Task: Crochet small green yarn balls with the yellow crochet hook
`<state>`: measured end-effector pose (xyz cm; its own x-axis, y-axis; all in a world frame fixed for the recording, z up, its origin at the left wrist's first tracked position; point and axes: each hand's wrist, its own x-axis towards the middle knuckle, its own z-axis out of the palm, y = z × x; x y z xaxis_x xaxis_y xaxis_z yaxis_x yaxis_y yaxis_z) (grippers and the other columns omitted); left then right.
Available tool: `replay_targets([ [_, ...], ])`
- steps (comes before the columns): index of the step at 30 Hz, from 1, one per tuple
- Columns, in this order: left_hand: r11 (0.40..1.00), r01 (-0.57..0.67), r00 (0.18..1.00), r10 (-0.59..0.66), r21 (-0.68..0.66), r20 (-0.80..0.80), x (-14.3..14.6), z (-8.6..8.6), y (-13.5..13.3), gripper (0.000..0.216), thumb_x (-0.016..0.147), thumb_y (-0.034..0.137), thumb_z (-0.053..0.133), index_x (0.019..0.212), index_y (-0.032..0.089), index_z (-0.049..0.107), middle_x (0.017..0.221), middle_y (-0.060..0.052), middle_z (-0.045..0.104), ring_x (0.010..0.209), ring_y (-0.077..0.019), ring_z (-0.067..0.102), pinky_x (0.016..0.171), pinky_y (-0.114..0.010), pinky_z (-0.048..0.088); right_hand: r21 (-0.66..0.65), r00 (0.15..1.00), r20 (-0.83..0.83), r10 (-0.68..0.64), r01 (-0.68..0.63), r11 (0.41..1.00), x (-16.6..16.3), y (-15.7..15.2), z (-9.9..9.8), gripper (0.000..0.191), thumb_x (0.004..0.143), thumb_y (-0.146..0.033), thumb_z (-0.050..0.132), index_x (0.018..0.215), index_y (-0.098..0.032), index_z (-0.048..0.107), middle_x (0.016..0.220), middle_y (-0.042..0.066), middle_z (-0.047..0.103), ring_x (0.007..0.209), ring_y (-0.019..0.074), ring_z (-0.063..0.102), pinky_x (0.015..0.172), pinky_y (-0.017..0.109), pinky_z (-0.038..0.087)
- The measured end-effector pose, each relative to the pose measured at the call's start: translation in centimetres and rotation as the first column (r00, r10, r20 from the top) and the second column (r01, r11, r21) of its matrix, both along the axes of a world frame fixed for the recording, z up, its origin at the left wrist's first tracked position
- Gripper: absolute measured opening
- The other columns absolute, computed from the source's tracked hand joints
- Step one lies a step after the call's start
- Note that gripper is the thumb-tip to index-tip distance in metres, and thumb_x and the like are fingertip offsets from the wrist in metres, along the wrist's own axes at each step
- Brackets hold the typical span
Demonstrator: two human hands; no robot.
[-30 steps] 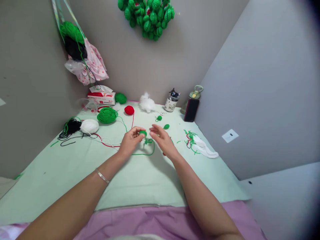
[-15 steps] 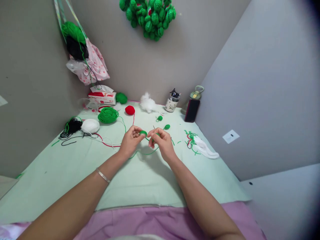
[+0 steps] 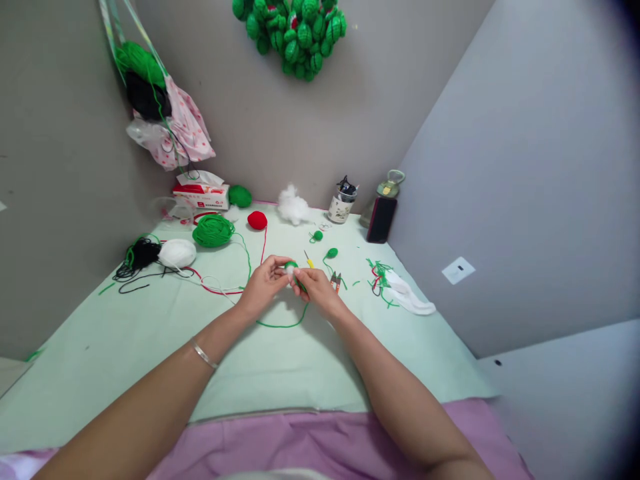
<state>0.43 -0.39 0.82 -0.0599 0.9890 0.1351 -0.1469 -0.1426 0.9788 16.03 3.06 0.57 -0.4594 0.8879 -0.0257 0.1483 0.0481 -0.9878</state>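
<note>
My left hand (image 3: 263, 285) is closed around a small green crocheted piece (image 3: 291, 265), with white stuffing (image 3: 291, 270) showing at its opening. Thumb and fingers of my right hand (image 3: 317, 288) pinch the same piece from the other side. Part of the piece is hidden by the fingers. A green yarn strand (image 3: 283, 326) loops on the table below my hands. Just beyond my right hand lie a yellow-handled crochet hook (image 3: 309, 261) and small orange-handled snips (image 3: 335, 281). Two small green crocheted balls (image 3: 332, 253) rest farther back.
Green yarn (image 3: 214, 231), a red yarn ball (image 3: 257, 221), white yarn (image 3: 177, 253) and black yarn (image 3: 145, 253) lie left. Behind are a tissue box (image 3: 210, 198), fluffy stuffing (image 3: 293, 205) and a jar (image 3: 341, 208). A phone (image 3: 382, 220) leans against a bottle; yarn scraps (image 3: 383, 277) lie right.
My right hand has moved left and down onto the green piece, where white stuffing now shows. The hook and snips have come into clearer view. The camera view has shifted slightly.
</note>
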Motion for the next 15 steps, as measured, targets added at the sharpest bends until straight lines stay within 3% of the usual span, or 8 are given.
replay_targets([
  [4, 0.999, 0.034, 0.997, -0.031, -0.034, 0.071, -0.32, 0.03, 0.28, 0.031, 0.083, 0.042, 0.073, 0.102, 0.018, 0.075, 0.09, -0.005, 0.073, 0.08, -0.0176, 0.065, 0.081, -0.032, 0.051, -0.039, 0.999, -0.041, 0.008, -0.01, 0.999, -0.18, -0.2, 0.2, 0.056, 0.083, -0.074, 0.054, 0.072, -0.019, 0.058, 0.057, -0.003, 0.053, 0.045, 0.008, 0.036, 0.047, 0.026, 0.028],
  [8, 0.997, 0.061, 0.992, -0.055, -0.049, 0.111, -0.34, -0.04, 0.31, 0.033, 0.081, 0.045, 0.076, 0.102, 0.019, 0.075, 0.095, -0.005, 0.074, 0.078, -0.0168, 0.065, 0.08, -0.031, 0.052, -0.036, 0.999, -0.031, 0.007, -0.008, 0.999, -0.37, -0.56, 0.54, 0.056, 0.083, -0.074, 0.052, 0.072, -0.02, 0.056, 0.058, -0.003, 0.051, 0.046, 0.009, 0.036, 0.048, 0.026, 0.029],
  [12, 0.993, 0.103, 0.989, -0.096, -0.058, 0.111, 0.03, -0.15, 0.14, 0.039, 0.08, 0.044, 0.079, 0.108, 0.019, 0.073, 0.081, -0.003, 0.073, 0.076, -0.0188, 0.068, 0.081, -0.034, 0.053, 0.05, 0.999, 0.029, -0.046, 0.044, 0.998, -0.36, -0.42, 0.21, 0.051, 0.088, -0.068, 0.05, 0.068, -0.021, 0.055, 0.056, -0.004, 0.048, 0.049, 0.0108, 0.037, 0.051, 0.027, 0.029],
  [15, 0.995, 0.086, 0.993, -0.081, -0.049, 0.092, 0.22, -0.29, 0.21, 0.037, 0.077, 0.041, 0.081, 0.104, 0.018, 0.072, 0.084, -0.003, 0.074, 0.077, -0.0192, 0.069, 0.081, -0.035, 0.054, 0.157, 0.99, 0.086, -0.112, 0.098, 0.983, -0.18, -0.32, 0.0, 0.046, 0.09, -0.058, 0.054, 0.063, -0.022, 0.053, 0.055, -0.004, 0.048, 0.055, 0.0124, 0.039, 0.056, 0.027, 0.029],
])
